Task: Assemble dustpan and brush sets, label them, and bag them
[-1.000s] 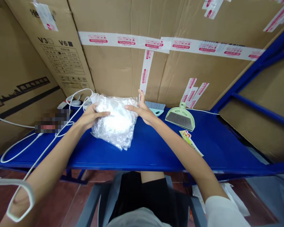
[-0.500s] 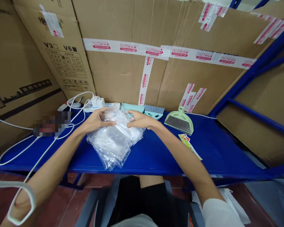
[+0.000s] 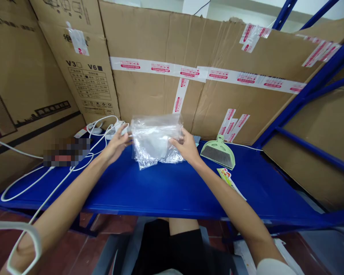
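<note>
A stack of clear plastic bags (image 3: 154, 143) stands raised on its edge at the middle of the table, with uneven lower corners near the blue surface. My right hand (image 3: 188, 147) grips the stack's right side, thumb in front and fingers behind. At the left edge, my left hand (image 3: 118, 146) has its fingers stretched out and apart, close beside the bags; whether the fingertips touch them I cannot tell. The bags hide most of the blue dustpan and brush behind them.
A green dustpan with a brush (image 3: 218, 152) and a colourful packet (image 3: 229, 181) lie right on the blue table (image 3: 160, 191). White cables (image 3: 53, 179), a power strip (image 3: 114, 131) and a blurred-out object (image 3: 65, 152) are at left. Cardboard walls (image 3: 149, 38) enclose the back and sides.
The bags have gone from lying fanned out toward me to standing up, farther back. My left hand has come off their top and moved to the left edge; my right hand has shifted right.
</note>
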A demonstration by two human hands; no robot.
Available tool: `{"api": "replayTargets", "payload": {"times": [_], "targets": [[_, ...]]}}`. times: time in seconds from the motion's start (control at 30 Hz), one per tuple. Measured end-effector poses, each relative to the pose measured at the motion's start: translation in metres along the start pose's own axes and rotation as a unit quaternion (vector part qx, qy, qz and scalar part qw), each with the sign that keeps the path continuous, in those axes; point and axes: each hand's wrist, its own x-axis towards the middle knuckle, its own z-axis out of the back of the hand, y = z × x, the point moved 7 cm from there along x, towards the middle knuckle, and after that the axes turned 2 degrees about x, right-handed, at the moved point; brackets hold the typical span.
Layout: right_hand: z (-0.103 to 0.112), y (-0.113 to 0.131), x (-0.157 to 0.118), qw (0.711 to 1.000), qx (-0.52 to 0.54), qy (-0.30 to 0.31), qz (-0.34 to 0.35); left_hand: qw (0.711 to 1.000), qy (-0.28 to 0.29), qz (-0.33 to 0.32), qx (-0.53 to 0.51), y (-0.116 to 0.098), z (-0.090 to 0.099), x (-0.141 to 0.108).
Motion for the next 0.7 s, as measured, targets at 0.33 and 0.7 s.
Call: {"api": "replayTargets", "payload": {"times": [0.33,0.7], "targets": [[0.012,-0.037,-0.027,0.99,0.124,0.014,-0.063,0.996,0.016,0.047,0.074,0.031,-0.04,-0.018],[0.006,-0.044,-0.034,0.997,0.073,-0.034,-0.012,0.992,-0.001,-0.039,0.121,0.022,-0.044,-0.025]]}}
